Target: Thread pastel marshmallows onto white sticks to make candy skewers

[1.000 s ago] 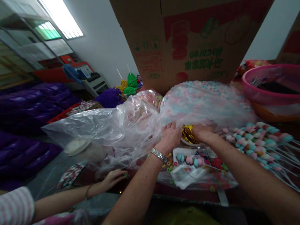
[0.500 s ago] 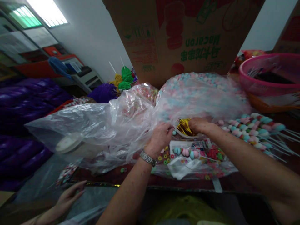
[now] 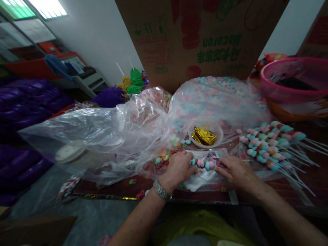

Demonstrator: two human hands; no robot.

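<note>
A pink, blue and white marshmallow skewer (image 3: 205, 164) lies between my hands, over a white packet (image 3: 198, 182). My left hand (image 3: 178, 167), with a metal watch at the wrist, is closed at the skewer's left end. At its right end my right hand (image 3: 234, 169) has thumb and fingers drawn together. A thin gold twist tie (image 3: 246, 160) sticks out beside that hand, seemingly held in it; its grip is partly hidden. Just beyond the hands stands a round white bowl (image 3: 219, 135) of gold twist ties (image 3: 203, 136). Small ring candies (image 3: 176, 149) lie near my left hand.
Behind the bowl bulges a clear bag of marshmallows (image 3: 217, 99). Finished skewers (image 3: 271, 145) are piled at right, below a pink basin (image 3: 266, 80). A large carton (image 3: 179, 44) stands at the back; clear plastic (image 3: 102, 133) spreads left, over a white lid (image 3: 69, 152).
My right hand has come out of the bowl of twist ties and down to the skewer's right end. My left hand has moved down to its left end. Another person's hand at lower left has gone.
</note>
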